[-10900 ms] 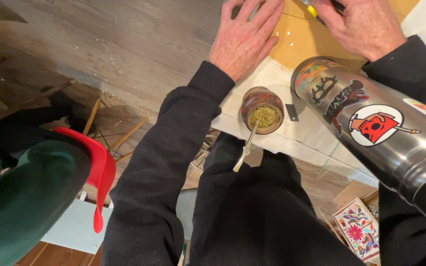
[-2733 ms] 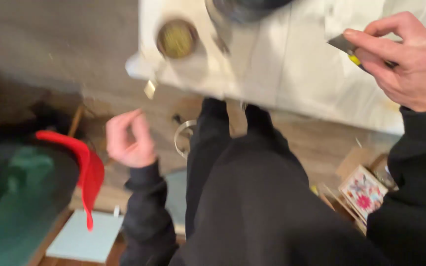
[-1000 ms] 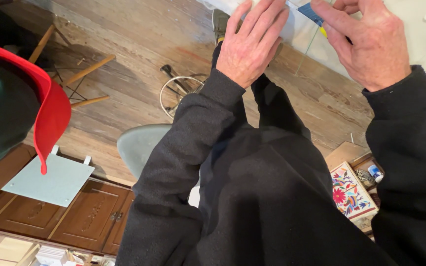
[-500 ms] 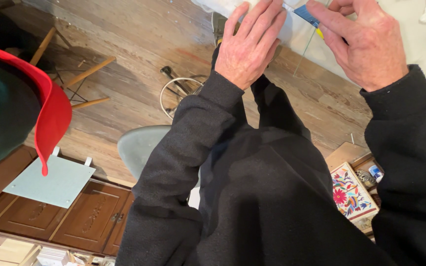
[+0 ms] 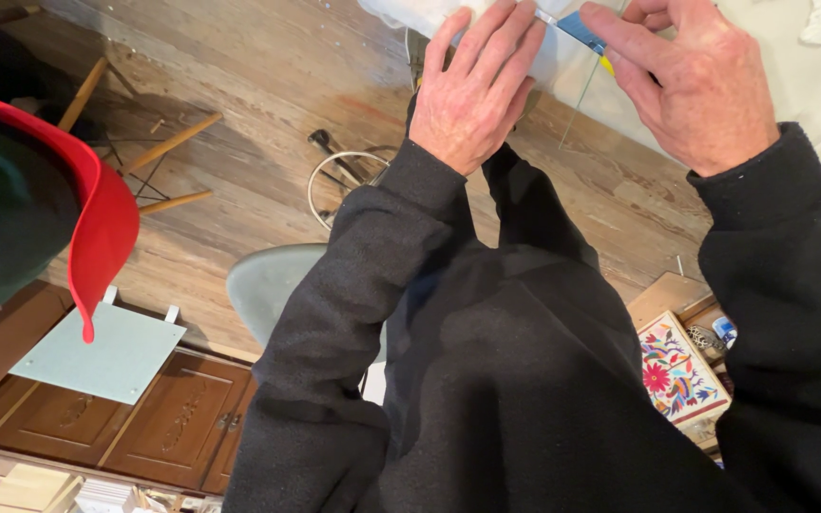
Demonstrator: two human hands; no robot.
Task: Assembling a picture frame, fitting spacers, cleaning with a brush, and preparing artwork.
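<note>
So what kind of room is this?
Probably a room in a home, maybe a craft or work corner: a worn wooden floor, a red chair with wooden legs, a wooden cabinet, and a flowery painted box.

Soft, even daylight; the pale worktop (image 5: 810, 66) glares near white, black sleeves swallow detail, edges bend slightly, focus stays sharp.

Blue tool (image 5: 582, 28) mostly hidden under right hand (image 5: 691, 90); kind cannot be told, only blue strip and yellow bit show. Right fingertips cut off by top edge. Left hand (image 5: 472, 90) covers table edge (image 5: 563, 71). Table top cut off at top. Red chair (image 5: 97, 214) cut off at left. Patterned box (image 5: 677, 370) partly behind sleeve.
</note>
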